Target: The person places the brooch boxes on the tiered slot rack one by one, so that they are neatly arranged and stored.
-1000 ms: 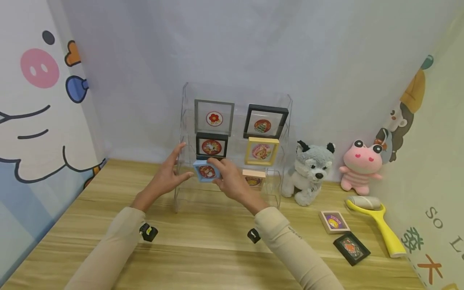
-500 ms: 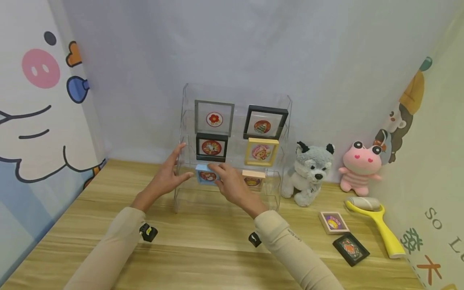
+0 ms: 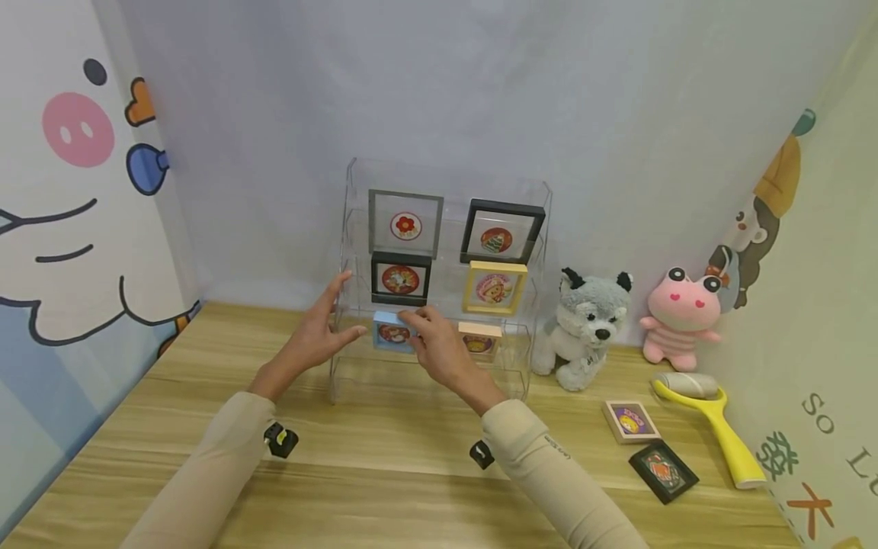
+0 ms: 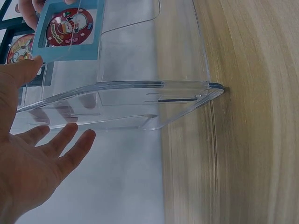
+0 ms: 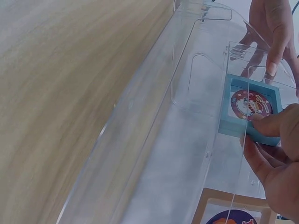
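Observation:
My right hand [image 3: 444,352] pinches a small light-blue picture frame [image 3: 391,333] at its right side, thumb on the front in the right wrist view. The frame stands at the left of the lowest occupied tier of a clear acrylic display rack [image 4: 140,85]. A round red badge shows inside it. My left hand [image 3: 317,335] spreads around the rack's left side panel, fingers outside, thumb towards the blue frame. A peach frame [image 3: 480,340] sits on the same tier to the right. Directly above the blue frame stands a black frame [image 3: 401,278].
Higher tiers hold a grey frame [image 3: 406,223], another black frame [image 3: 504,231] and a yellow frame [image 3: 495,288]. Right of the rack are a husky plush [image 3: 590,324], a pink plush [image 3: 684,316], a yellow-handled lint roller [image 3: 730,442] and two frames lying on the table.
My right hand has lowered the light-blue frame onto the tier, levelled it from a tilt and shifted it slightly right. The left hand has kept its place.

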Demonstrator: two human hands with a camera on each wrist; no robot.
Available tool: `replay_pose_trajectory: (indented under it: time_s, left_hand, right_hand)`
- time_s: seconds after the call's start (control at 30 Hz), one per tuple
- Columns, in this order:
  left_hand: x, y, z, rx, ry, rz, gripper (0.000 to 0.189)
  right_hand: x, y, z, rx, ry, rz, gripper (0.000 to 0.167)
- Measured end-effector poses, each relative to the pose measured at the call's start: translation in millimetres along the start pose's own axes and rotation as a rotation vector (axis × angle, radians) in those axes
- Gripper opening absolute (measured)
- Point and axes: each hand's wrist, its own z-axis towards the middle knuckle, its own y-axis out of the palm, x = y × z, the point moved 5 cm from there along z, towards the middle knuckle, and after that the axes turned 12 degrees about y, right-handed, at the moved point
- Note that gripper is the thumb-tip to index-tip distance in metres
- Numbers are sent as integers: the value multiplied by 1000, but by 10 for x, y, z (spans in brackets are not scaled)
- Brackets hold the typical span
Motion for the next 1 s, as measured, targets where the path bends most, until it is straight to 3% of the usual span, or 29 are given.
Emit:
replay_pose_trajectory:
  time_s: [0.3, 0.43, 0.53, 0.77, 1.0]
  left_hand:
    - [9, -5, -4, 7, 2, 13, 88]
    - [9, -5, 0, 11, 11, 17, 88]
    - [6, -3, 3, 11, 13, 20, 88]
    - [11, 0, 11, 11, 14, 11, 89]
    - [9, 0, 11, 3, -1, 9, 90]
  right_hand:
    - [-21, -120, 11, -6, 30, 8, 44]
    - [-29, -266, -20, -11, 44, 28, 46]
    - [-17, -431, -47, 17, 58, 101, 47]
    - [136, -971, -134, 167, 53, 249, 43]
    - [536, -1436, -457, 370, 132, 293, 40]
